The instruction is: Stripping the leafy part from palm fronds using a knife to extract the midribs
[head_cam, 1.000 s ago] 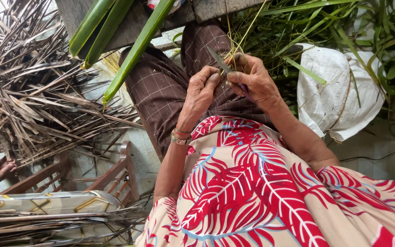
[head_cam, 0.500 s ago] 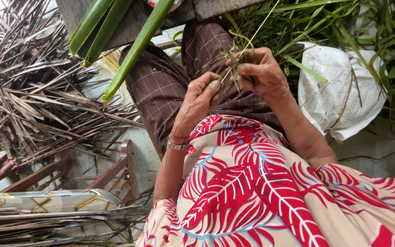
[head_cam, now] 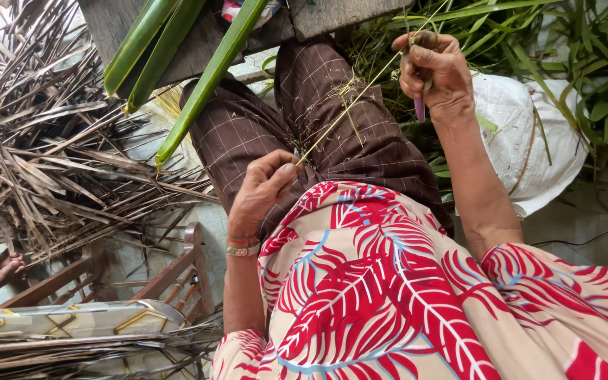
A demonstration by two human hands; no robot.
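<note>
Outdoors, a seated person draws a thin pale leaf midrib (head_cam: 350, 105) taut between two hands above a lap in brown checked trousers (head_cam: 304, 119). Low and near the body, the left hand (head_cam: 262, 186) has thumb and fingers pinched together on the strip's near end; far and to the right, the right hand (head_cam: 434, 67) is clenched around its far end along with a small knife whose purple handle (head_cam: 420, 107) pokes out below the fist. The strip runs diagonally between them, clear of the cloth. It looks feather-light, springy rather than limp, and likely to snap if bent sharply, so the ends, where both hands already grip, seem the safest hold. Green shavings cling to the trousers. Broad green leaf stalks (head_cam: 198, 84) lean over a wooden plank (head_cam: 332, 14) at the far side; dried brown fronds (head_cam: 51, 155) pile up to the left, fresh green leaves (head_cam: 564, 42) and a white sack (head_cam: 529, 141) lie to the right.
</note>
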